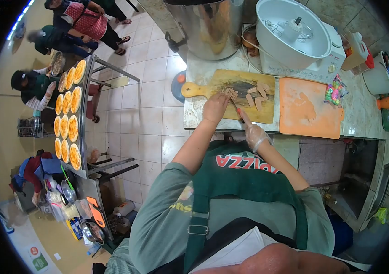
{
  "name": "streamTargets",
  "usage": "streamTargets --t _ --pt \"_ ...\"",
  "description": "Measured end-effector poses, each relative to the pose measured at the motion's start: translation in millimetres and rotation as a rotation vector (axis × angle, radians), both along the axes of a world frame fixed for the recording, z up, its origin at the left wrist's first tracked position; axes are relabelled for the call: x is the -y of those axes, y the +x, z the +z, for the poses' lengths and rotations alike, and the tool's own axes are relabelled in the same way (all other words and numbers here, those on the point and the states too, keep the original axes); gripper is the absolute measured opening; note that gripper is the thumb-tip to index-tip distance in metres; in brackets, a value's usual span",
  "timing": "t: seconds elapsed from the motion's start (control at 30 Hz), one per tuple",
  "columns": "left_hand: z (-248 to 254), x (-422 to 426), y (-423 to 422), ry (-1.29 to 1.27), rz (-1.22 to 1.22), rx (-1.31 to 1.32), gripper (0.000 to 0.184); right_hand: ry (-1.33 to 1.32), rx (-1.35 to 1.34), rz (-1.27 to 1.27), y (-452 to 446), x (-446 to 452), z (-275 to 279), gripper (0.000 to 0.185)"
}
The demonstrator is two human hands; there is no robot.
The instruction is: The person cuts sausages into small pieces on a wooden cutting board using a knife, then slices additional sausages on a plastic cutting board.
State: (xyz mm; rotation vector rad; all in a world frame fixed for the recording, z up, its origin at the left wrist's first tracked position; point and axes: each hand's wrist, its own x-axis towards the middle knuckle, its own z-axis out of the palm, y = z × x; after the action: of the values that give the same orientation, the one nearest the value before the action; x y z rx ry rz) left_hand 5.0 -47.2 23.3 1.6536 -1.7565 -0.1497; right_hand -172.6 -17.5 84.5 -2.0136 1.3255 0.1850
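Observation:
On the counter lies a wooden cutting board [266,116] with its handle to the left. My left hand [216,108] is closed over the board's left part, its fingertips pressed on small chopped pieces [231,94]. My right hand [256,136], in a clear glove, grips a knife [240,113] with a red part near the handle. The blade points up and left to the chopped pieces beside my left fingertips. Several pale, longer pieces [258,102] lie right of the knife on the board.
An orange board [304,119] with a colourful bag [335,91] lies at the right. Behind stand a large metal pot [213,32] and a white mixer bowl [274,39]. At the far left, several people are around a table of flat round pizzas [73,128].

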Motion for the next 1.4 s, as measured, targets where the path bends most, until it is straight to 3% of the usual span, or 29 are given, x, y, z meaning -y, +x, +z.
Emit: streamTargets --t 0.33,0.7,0.8,0.93,1.0,1.13,1.33,1.4 --pt "1.6 -1.0 2.7 -0.026 -0.037 -0.012 0.011 -0.132 0.252 -0.043 -22.5 -7.3 -36.2 0.065" --pt "-0.2 0.5 2.2 -0.028 -0.027 -0.032 0.008 -0.086 -0.005 0.089 3.5 20.0 -3.1 0.084" --pt "0.3 0.2 2.6 -0.006 -0.029 -0.063 0.009 -0.169 0.017 0.136 11.5 29.3 -8.9 0.070" --pt "1.0 -0.7 2.2 -0.047 -0.022 -0.058 0.008 -0.190 0.062 0.124 13.1 30.2 -16.7 0.070" --pt "0.5 0.6 2.3 -0.084 -0.028 -0.063 0.007 -0.063 0.003 0.059 8.7 21.5 -7.4 0.081" --pt "-0.2 -0.9 4.4 -0.050 -0.035 -0.095 0.007 0.003 -0.153 0.059 -6.9 1.3 9.8 0.075" --pt "1.2 -4.2 4.5 -0.025 -0.032 -0.062 0.010 0.016 -0.088 0.054 -27.7 -6.1 0.1 0.063" --pt "-1.9 -3.7 6.1 -0.070 -0.045 -0.048 0.010 -0.047 0.122 -0.009 -28.8 -6.6 -5.3 0.061"
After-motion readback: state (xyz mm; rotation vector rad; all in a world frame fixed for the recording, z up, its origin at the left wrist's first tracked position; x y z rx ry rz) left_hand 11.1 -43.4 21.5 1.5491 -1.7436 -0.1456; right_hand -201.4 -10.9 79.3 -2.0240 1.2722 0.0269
